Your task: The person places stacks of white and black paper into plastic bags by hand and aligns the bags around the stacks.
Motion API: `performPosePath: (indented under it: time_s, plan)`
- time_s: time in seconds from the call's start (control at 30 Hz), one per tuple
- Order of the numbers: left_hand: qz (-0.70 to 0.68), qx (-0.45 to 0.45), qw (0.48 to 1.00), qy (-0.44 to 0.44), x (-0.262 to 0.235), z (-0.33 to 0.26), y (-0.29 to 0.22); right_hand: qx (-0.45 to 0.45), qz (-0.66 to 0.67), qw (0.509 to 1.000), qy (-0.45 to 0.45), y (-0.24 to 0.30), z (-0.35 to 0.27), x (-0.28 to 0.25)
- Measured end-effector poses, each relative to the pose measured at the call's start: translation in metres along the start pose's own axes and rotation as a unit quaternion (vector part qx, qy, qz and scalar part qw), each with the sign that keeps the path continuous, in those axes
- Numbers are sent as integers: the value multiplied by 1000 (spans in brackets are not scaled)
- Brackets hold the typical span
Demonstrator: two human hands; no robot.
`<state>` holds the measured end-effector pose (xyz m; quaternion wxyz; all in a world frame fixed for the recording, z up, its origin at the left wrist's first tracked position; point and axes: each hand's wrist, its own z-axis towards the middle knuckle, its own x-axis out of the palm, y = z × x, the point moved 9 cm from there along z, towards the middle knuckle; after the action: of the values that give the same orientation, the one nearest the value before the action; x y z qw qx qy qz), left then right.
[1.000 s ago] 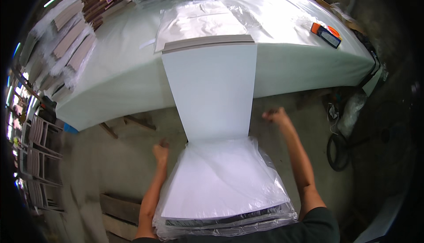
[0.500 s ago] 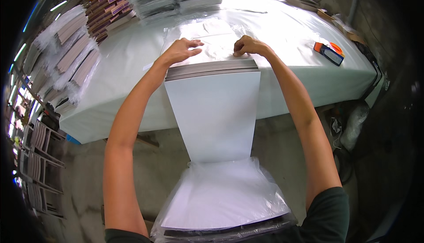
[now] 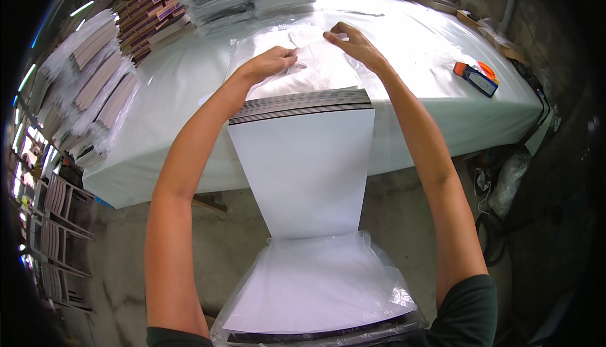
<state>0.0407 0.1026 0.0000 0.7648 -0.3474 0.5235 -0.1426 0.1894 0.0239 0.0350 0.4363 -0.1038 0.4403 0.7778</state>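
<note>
Hands have moved up from the lap stack to the table: left hand (image 3: 273, 62) and right hand (image 3: 351, 39) now pinch a clear plastic bag (image 3: 303, 63) beyond the stack of white sheets (image 3: 300, 102).

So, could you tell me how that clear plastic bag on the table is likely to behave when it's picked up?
The clear plastic bag will probably be floppy: it lies crumpled and wrinkled under both hands. It looks thin and see-through, so likely very light. Its glossy sheen suggests it may slip between the fingers.
</note>
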Motion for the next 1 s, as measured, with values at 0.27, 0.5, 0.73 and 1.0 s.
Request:
performPosePath:
  time_s: [0.27, 0.5, 0.73, 1.0]
  plan:
    - [-443, -36, 895, 37, 4, -12, -16, -299, -160, 939, -57, 94, -41, 7]
    - [-481, -18, 876, 16, 14, -15, -36, -331, -171, 926, -56, 114, -50, 7]
    - [-516, -8, 856, -40, -22, -18, -14, -433, -195, 878, -58, 135, -67, 12]
    - [71, 136, 864, -479, -213, -132, -39, -188, -286, 897, 281, 28, -62, 38]
